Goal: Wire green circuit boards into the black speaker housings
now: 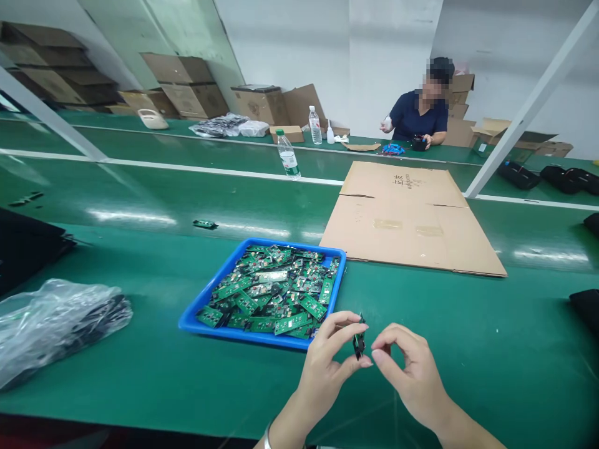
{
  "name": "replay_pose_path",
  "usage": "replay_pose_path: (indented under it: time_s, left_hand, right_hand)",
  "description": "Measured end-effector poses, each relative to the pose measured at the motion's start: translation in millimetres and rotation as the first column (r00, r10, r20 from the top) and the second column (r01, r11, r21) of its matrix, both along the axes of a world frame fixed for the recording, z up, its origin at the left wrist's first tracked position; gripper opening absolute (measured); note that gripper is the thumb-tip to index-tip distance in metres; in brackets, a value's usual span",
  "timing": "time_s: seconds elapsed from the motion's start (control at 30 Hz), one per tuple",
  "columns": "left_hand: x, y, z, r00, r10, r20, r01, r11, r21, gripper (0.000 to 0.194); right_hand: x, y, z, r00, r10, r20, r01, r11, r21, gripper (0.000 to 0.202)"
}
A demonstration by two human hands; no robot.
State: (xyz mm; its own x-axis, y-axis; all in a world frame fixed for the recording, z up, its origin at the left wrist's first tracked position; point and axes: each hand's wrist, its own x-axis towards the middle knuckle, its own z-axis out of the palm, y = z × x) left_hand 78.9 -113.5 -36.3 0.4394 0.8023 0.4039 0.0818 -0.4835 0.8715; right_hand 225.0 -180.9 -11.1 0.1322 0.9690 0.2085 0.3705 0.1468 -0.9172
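A small circuit board (359, 342) with dark parts on it is gripped on edge between the thumb and fingers of my left hand (325, 362). Just to its right, my right hand (412, 365) has thumb and forefinger drawn together close to the board. Whatever that pinch holds, if anything, is too small to make out. Beside my left hand lies a blue tray (248, 337) heaped with green circuit boards (290, 322).
Behind the tray lies a flat cardboard sheet (412, 212). A loose board (204, 224) and a water bottle (288, 159) are farther back. Clear plastic bags (60, 324) lie at left. Across the bench, a person (418, 115) handles a black item. White posts (528, 103) rise from the bench.
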Motion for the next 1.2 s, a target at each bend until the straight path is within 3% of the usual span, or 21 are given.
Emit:
replay_pose_path:
  time_s: [0.23, 0.5, 0.73, 0.97, 1.2]
  left_hand:
    - [-3.0, 1.1, 0.8, 0.997, 0.020, -0.074, -0.006, 0.984, 0.178, 0.027]
    - [-1.4, 3.0, -0.7, 0.987, 0.008, -0.158, 0.039, 0.955, 0.295, 0.034]
    - [-0.7, 4.5, -0.2, 0.978, -0.034, -0.207, 0.084, 0.967, 0.241, 0.032]
    - [-1.0, 5.6, 0.0, 0.989, -0.097, -0.116, 0.116, 0.978, 0.173, 0.033]
    - [-1.1, 7.3, 4.5, 0.985, -0.142, -0.095, 0.160, 0.961, 0.224, 0.036]
  right_hand:
    - [-7.9, 3.2, 3.2, 0.994, -0.081, -0.076, 0.077, 0.995, -0.056, 0.012]
    - [-5.9, 7.3, 4.3, 0.975, 0.017, -0.220, -0.061, 0.979, -0.196, 0.023]
    - [-5.1, 7.9, 0.1, 0.967, 0.037, -0.253, -0.093, 0.973, -0.210, 0.021]
    - [-5.4, 8.7, 2.0, 0.949, 0.022, -0.315, -0.105, 0.963, -0.248, 0.001]
    - [0.0, 8.5, 7.6, 0.989, 0.071, -0.131, -0.100, 0.967, -0.233, 0.001]
